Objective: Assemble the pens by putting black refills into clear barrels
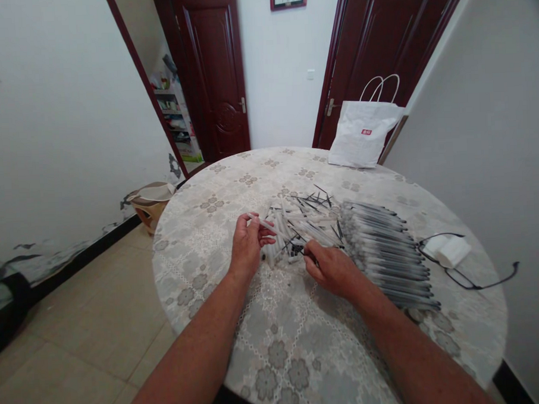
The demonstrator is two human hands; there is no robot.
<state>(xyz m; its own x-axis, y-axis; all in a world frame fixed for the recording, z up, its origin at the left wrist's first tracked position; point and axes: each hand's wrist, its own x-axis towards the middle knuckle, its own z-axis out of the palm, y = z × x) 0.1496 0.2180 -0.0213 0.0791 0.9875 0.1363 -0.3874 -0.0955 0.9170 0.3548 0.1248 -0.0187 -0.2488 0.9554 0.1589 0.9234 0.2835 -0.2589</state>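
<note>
My left hand [248, 241] is closed around a translucent white pen barrel [264, 223], which slants across the fingers just above a loose pile. Low over the table, my right hand [328, 265] is pinched shut beside some small black pieces [297, 248]. A dark bit shows at its fingertips, too small to name. Between and beyond both hands lies the pile of clear pen barrels [313, 231] mixed with thin black pen parts [312, 203]. Right of it, many grey-black pens [390, 250] lie side by side in a thick row, partly behind my right forearm.
The round table has a patterned cloth [276, 344]. Eyeglasses [474, 288] and a white tissue pack [452, 250] lie at the right. A white paper bag [365, 132] stands at the far right edge. A basket-like stool [150, 201] is on the floor at left.
</note>
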